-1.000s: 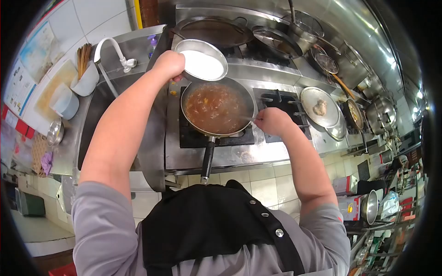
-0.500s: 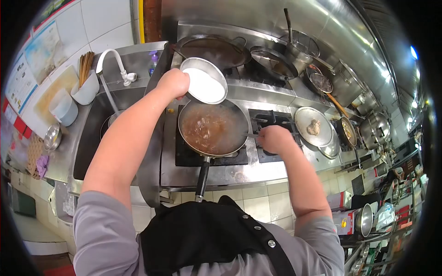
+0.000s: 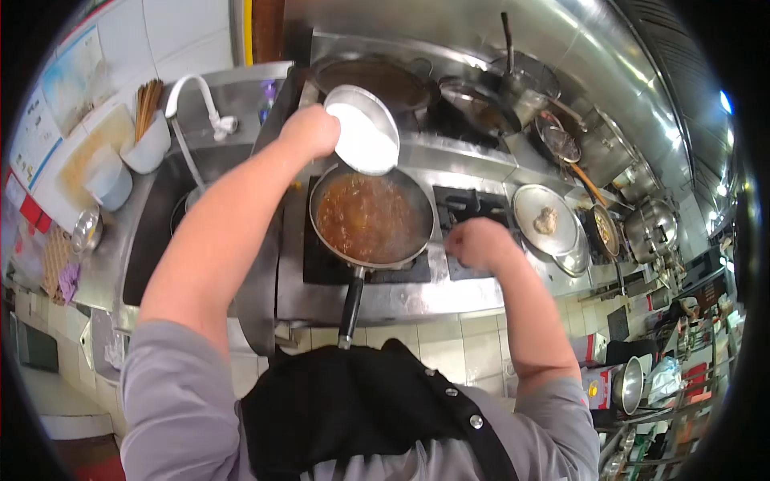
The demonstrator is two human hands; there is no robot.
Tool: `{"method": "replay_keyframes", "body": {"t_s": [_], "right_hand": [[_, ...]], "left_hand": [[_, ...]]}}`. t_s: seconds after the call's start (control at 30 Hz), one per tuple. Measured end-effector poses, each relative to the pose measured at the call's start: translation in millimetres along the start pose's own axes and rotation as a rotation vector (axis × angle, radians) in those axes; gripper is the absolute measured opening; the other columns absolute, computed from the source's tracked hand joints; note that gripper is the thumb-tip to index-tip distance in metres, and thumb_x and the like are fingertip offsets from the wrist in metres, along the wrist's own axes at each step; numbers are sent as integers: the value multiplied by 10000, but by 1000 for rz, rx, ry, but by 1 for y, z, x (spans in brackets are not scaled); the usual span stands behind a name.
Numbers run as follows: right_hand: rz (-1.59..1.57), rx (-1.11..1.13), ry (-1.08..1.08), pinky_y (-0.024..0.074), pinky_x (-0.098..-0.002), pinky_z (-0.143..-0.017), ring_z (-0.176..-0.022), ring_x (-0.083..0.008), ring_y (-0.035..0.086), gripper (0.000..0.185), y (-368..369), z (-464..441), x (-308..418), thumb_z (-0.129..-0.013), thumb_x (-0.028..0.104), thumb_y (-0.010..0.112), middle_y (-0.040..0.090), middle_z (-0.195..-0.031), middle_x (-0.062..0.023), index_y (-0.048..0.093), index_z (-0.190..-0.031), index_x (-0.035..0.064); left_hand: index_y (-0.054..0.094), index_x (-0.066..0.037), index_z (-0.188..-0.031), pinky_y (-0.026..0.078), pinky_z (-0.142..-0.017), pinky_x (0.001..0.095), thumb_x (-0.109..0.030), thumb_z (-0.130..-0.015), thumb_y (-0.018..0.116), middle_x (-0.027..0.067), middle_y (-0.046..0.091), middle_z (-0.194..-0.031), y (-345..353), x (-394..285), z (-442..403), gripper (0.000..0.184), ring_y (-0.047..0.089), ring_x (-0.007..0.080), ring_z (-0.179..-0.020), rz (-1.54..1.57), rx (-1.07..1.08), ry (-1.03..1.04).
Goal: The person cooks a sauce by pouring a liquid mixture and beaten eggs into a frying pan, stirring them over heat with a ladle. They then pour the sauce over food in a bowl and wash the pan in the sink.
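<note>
My left hand (image 3: pixel 314 132) grips the rim of a metal bowl (image 3: pixel 383 115) holding a white liquid (image 3: pixel 365 143). The bowl tilts above the far side of a frying pan (image 3: pixel 314 228). Reddish-brown, bubbling sauce (image 3: pixel 369 215) fills the pan, which sits on a burner with its black handle (image 3: pixel 350 309) towards me. My right hand (image 3: pixel 477 243) is closed just right of the pan, smeared a little by motion. It holds a thin utensil, whose lower end I cannot make out in the sauce.
Behind are a wide pan (image 3: pixel 373 80) and a dark wok (image 3: pixel 480 106). On the right a round lid (image 3: pixel 525 210) carries a pale lump, near a small pan (image 3: pixel 601 228) and large pots (image 3: pixel 597 148). A sink (image 3: pixel 148 260) with a white tap (image 3: pixel 192 84) lies left.
The bowl and my left hand have shifted slightly right and are tipped a little more. The sauce looks redder, with less steam over it. My right hand has moved slightly.
</note>
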State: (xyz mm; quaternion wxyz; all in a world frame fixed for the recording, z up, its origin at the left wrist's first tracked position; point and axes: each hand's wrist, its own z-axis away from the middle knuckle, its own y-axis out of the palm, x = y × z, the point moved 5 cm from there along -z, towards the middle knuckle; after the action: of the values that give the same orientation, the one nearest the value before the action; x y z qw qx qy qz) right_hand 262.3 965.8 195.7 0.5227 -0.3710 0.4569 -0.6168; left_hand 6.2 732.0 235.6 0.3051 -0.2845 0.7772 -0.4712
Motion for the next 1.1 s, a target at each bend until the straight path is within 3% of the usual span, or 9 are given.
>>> {"method": "replay_keyframes", "body": {"t_s": [0.03,0.07,0.17,0.27,0.37,0.47,0.67,0.77,1.1], "right_hand": [[0,15,75,543,-430,-850,-961,-331,677,270,-3,-3,-1,-898,349,619,723,-1000,-120,741,-1004,132],[-11,-22,101,542,-430,-846,-958,-331,677,272,0,-9,2,-898,352,622,723,-996,-121,740,-1006,132],[-25,-23,77,542,-428,-841,-954,-324,678,288,10,-9,15,-906,357,618,722,-977,-126,737,-1032,128],[-28,18,8,542,-428,-847,-974,-320,677,301,-5,9,9,-913,361,610,721,-991,-126,734,-1062,131],[-38,-58,111,541,-434,-855,-987,-322,675,299,-2,-4,-6,-913,364,610,722,-994,-125,735,-1065,138],[-27,-1,63,538,-436,-872,-990,-327,674,304,10,-8,15,-917,371,605,720,-1019,-126,735,-1052,132],[-10,-14,119,542,-436,-850,-960,-331,677,297,-6,-3,-1,-921,361,596,719,-997,-128,729,-1053,130],[-8,-31,66,544,-425,-853,-963,-329,676,292,12,-16,16,-923,350,595,720,-1013,-124,728,-1061,129],[-38,9,50,538,-426,-888,-989,-323,678,306,11,-20,25,-923,379,587,723,-1026,-121,739,-1049,146]], "left_hand": [[677,117,-744,513,-852,505,-223,-896,395,350,638,-849,-6,-5,2,467,657,462,-851,-4,38,9],[747,40,-897,560,-804,456,-57,-813,502,257,704,-988,-13,-18,4,276,710,369,-893,-243,171,63],[742,47,-885,551,-778,458,-101,-833,476,264,705,-897,-20,-13,4,309,709,368,-872,34,295,-185],[661,73,-649,526,-786,465,-241,-908,372,247,628,-597,-20,-5,4,499,673,397,-678,229,113,-258],[664,71,-650,522,-792,469,-245,-907,376,245,630,-601,-17,-4,1,498,674,398,-688,106,82,-140],[740,52,-857,548,-780,448,-71,-812,488,259,704,-930,-25,-13,4,284,707,356,-890,59,228,-223],[738,57,-799,548,-734,452,-71,-802,503,235,709,-817,-26,-13,1,268,715,351,-804,-31,211,-126],[670,99,-711,508,-817,490,-257,-903,387,282,629,-650,-22,-5,-2,494,665,438,-750,123,148,-158],[704,90,-839,518,-830,492,-184,-866,447,315,664,-869,-28,-11,2,377,671,438,-858,15,114,-90]]}}
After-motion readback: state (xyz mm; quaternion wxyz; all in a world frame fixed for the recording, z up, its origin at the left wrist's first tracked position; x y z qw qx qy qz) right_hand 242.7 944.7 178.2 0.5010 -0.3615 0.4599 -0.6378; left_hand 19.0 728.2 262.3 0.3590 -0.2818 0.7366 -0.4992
